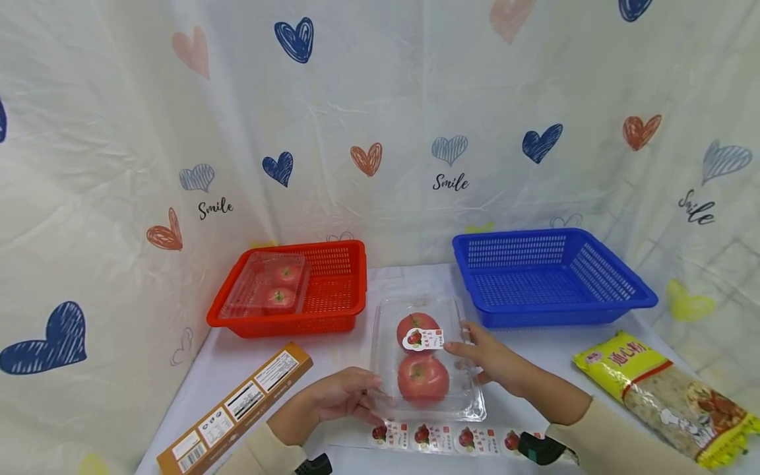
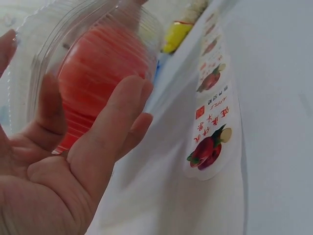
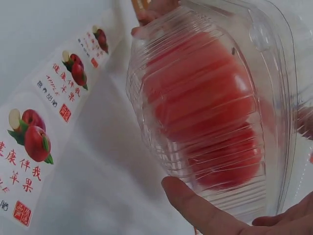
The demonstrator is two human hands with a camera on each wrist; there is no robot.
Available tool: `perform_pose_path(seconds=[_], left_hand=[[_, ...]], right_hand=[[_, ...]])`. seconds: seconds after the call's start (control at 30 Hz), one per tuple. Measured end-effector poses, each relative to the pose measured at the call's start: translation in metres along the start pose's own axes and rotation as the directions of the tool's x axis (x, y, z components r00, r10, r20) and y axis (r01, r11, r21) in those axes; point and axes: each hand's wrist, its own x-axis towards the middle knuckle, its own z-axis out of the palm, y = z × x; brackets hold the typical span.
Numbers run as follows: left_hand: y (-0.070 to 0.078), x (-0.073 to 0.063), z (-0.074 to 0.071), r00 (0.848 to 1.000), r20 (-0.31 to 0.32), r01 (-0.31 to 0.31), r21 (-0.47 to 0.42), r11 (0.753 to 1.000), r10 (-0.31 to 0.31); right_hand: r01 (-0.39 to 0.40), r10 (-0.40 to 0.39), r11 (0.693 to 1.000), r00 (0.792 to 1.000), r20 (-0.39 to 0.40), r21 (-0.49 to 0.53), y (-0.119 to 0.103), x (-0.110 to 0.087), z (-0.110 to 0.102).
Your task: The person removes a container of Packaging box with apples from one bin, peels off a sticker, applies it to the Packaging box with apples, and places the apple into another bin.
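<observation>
Two red apples (image 1: pixel 423 378) lie inside a clear plastic clamshell box (image 1: pixel 386 313), which is raised and tilted above the table. My left hand (image 1: pixel 344 394) grips the box's lower left edge, with thumb and fingers around its side in the left wrist view. On the opposite side my right hand (image 1: pixel 488 356) holds the box; one finger is under the ribbed side in the right wrist view. An apple label (image 1: pixel 424 339) lies on the lid over the upper apple, a right fingertip at its end. Below the box runs a strip of similar labels (image 1: pixel 439 438).
A red basket (image 1: pixel 335 323) at the back left holds another clear box with apples (image 1: pixel 280 298). At the back right stands a blue basket (image 1: pixel 564 315). A long brown carton (image 1: pixel 237 409) lies at left, a yellow pasta bag (image 1: pixel 665 396) at right.
</observation>
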Motion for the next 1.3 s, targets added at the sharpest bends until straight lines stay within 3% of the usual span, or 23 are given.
perform_pose_path(seconds=[0.13,0.27,0.4,0.47,0.6,0.73,0.83,0.97,1.13,1.3], left_hand=[[0.003,0.000,0.001,0.996,0.089,0.022,0.115,0.993,-0.032],[0.007,0.003,-0.003,0.976,0.210,-0.006,0.284,0.959,-0.056],[0.007,0.016,-0.014,0.967,0.244,-0.029,0.369,0.929,-0.067],[0.006,0.026,-0.022,0.974,0.217,-0.017,0.352,0.936,-0.064],[0.009,0.053,-0.035,0.996,0.091,-0.005,0.255,0.967,-0.019],[0.020,0.086,-0.034,0.998,-0.061,-0.022,0.175,0.984,0.033],[0.030,0.117,-0.028,0.983,-0.168,-0.053,0.127,0.990,0.074],[0.037,0.157,-0.021,0.948,-0.273,-0.145,0.081,0.986,0.162],[0.038,0.195,-0.014,0.927,-0.324,-0.189,0.033,0.981,0.189],[0.046,0.220,-0.002,0.914,-0.365,-0.188,0.002,0.982,0.176]], right_hand=[[0.002,-0.004,0.998,1.000,0.018,0.060,-0.002,0.008,-0.009],[0.014,-0.016,0.998,1.000,0.022,0.066,-0.008,0.015,-0.020],[0.031,-0.032,0.999,0.999,0.023,0.026,-0.017,0.015,-0.032],[0.044,-0.045,0.999,0.999,0.026,0.009,-0.024,0.013,-0.040],[0.080,-0.079,0.997,0.996,0.034,-0.017,-0.040,0.009,-0.055],[0.093,-0.091,0.995,0.995,0.046,-0.039,-0.061,0.006,-0.075],[0.096,-0.093,0.994,0.994,0.050,-0.058,-0.074,0.005,-0.095],[0.102,-0.097,0.992,0.993,0.059,-0.074,-0.083,0.009,-0.123],[0.109,-0.106,0.991,0.993,0.046,-0.075,-0.079,0.014,-0.155],[0.102,-0.106,0.985,0.994,-0.016,-0.140,-0.078,0.013,-0.192]])
